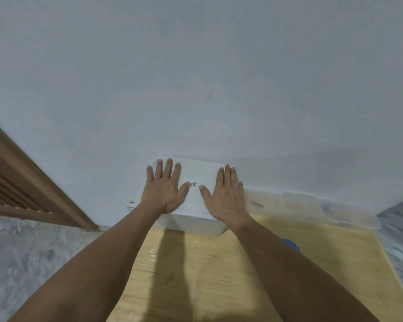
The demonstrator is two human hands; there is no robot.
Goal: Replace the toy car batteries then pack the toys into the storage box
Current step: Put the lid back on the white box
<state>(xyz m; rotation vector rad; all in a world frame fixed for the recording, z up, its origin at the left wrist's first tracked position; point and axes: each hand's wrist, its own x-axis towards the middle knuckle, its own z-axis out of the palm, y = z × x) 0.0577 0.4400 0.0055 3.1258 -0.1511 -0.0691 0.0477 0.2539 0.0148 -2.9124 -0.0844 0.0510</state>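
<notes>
A white storage box (196, 223) with its lid on stands against the wall at the far edge of a yellow woven mat. A small QR sticker (193, 184) sits in the middle of the lid. My left hand (164, 188) lies flat on the left half of the lid, fingers straight and spread. My right hand (226, 194) lies flat on the right half in the same way. No toy car or battery is in sight; the box's contents are hidden.
A clear plastic container (307, 206) lies along the wall to the right of the box. A blue object (291, 244) peeks out behind my right forearm. A brown wooden door frame (33, 182) stands at left. Grey marbled floor (21, 256) surrounds the mat (219, 275).
</notes>
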